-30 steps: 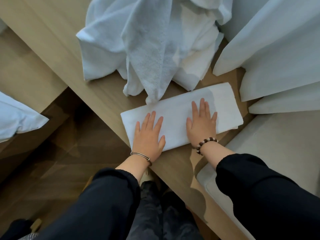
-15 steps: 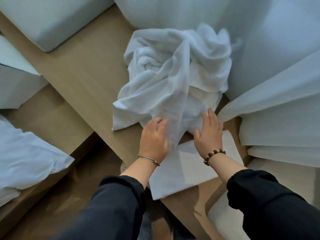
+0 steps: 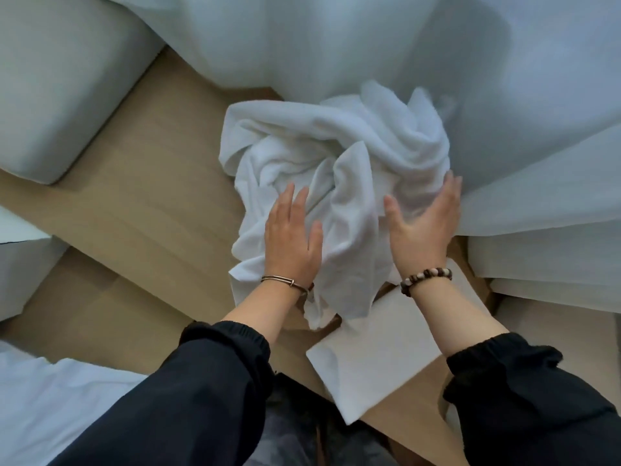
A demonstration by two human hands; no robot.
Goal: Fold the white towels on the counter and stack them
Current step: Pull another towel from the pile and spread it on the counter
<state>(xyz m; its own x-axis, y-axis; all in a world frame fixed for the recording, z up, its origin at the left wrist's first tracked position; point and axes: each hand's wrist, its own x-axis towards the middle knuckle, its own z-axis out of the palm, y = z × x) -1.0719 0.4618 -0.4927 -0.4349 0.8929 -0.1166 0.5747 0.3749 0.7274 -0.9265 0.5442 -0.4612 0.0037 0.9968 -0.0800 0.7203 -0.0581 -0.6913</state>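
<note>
If scooped nearward between spread, straight-fingered left hand (image 3: 292, 243) and right hand (image 3: 420, 230), liable to spill: crumpled towel pile (image 3: 336, 146). Risks dragging folded towel (image 3: 386, 358) off near counter (image 3: 151, 203) edge.

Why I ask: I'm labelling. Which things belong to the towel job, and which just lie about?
Job: towel heap; folded towel; counter; left hand and right hand, both touching the heap.
Lying about: curtain; cushion.
</note>
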